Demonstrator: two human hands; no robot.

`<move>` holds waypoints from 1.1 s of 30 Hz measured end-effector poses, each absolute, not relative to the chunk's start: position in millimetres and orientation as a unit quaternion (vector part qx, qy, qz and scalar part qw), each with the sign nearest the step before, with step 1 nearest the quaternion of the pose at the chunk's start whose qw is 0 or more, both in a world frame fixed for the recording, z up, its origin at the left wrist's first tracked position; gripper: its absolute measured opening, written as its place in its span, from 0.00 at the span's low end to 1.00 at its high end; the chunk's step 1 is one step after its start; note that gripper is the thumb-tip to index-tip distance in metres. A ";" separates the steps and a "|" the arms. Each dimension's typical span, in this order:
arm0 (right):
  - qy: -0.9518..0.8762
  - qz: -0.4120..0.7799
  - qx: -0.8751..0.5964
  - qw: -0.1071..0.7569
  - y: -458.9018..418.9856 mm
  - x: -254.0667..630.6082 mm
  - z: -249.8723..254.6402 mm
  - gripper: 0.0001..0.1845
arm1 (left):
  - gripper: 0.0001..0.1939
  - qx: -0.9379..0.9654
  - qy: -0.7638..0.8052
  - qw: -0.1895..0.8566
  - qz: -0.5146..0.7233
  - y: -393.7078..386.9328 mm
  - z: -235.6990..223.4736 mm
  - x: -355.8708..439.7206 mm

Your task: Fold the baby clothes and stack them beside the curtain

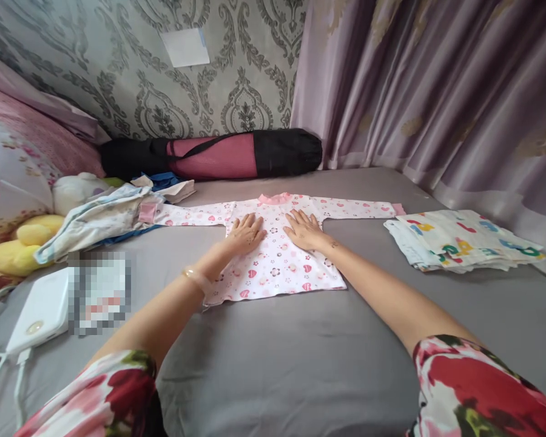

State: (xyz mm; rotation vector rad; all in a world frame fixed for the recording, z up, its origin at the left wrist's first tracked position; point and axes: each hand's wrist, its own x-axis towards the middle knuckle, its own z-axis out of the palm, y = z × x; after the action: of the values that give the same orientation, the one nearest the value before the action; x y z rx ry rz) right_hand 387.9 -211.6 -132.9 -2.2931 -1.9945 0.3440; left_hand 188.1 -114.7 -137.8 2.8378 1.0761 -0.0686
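A small white long-sleeved shirt (275,261) with pink hearts and flowers lies spread on the grey bed sheet (273,364), its pink collar away from me. Both sleeves stretch straight out to the sides. My left hand (246,235) rests flat on the left of its chest, fingers apart. On the right of the chest, my right hand (303,230) lies flat too, fingers spread. The left cuff touches a heap of crumpled clothes (104,212). Near the right cuff sits a folded stack of cloth (464,240) with a colourful print.
A pink and black rolled bag (212,155) lies along the patterned wall. Purple curtains (368,91) hang at the right. At the left are plush toys (22,243), a white power bank (43,309) with cables, and a blurred-out item (102,294).
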 end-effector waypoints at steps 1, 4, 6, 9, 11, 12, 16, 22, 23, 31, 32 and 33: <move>-0.658 0.114 -0.743 0.040 -220.9 383.8 -131.9 0.35 | 0.31 0.938 0.340 0.058 -0.028 -125.8 -136.9 183.0; -0.684 0.110 -0.719 0.045 -249.4 368.0 -130.3 0.35 | 0.33 0.956 0.288 0.060 -0.022 -160.8 -136.0 169.1; -0.709 0.100 -0.696 0.053 -268.6 356.5 -130.5 0.35 | 0.35 0.965 0.255 0.063 -0.012 -181.4 -137.2 161.0; -0.742 0.088 -0.663 0.058 -294.9 344.8 -130.4 0.36 | 0.36 0.971 0.231 0.062 0.000 -200.7 -140.3 148.5; -0.754 0.088 -0.648 0.060 -309.0 343.6 -128.8 0.35 | 0.34 0.972 0.230 0.053 0.009 -204.0 -142.3 138.4; -0.758 0.089 -0.643 0.061 -314.8 345.1 -127.7 0.34 | 0.34 0.971 0.233 0.048 0.012 -203.3 -143.2 132.8; -0.755 0.088 -0.646 0.065 -329.3 358.6 -125.0 0.33 | 0.33 0.960 0.278 0.035 0.011 -194.0 -145.6 110.3; -0.680 0.075 -0.727 0.061 -338.2 372.4 -133.7 0.37 | 0.32 0.936 0.350 0.032 0.006 -193.0 -148.0 94.3; -0.678 0.071 -0.729 0.063 -339.1 372.8 -135.3 0.36 | 0.32 0.936 0.351 0.032 0.001 -194.0 -147.1 94.1; -0.678 0.070 -0.730 0.051 -339.2 370.7 -129.9 0.35 | 0.21 0.935 0.348 0.007 -0.066 -189.7 -98.9 127.8; -0.679 0.072 -0.729 0.048 -338.2 370.9 -126.4 0.35 | 0.20 0.929 0.363 0.007 -0.075 -188.7 -92.8 138.5; -0.681 0.071 -0.727 0.047 -337.1 371.3 -122.2 0.34 | 0.19 0.922 0.380 0.011 -0.079 -187.9 -88.5 150.5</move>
State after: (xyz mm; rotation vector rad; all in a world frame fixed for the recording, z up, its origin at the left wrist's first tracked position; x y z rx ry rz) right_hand 371.3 -337.1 -122.2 -2.2187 -2.0781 0.2170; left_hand 150.5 -187.9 -88.5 2.8759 1.1854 -0.2459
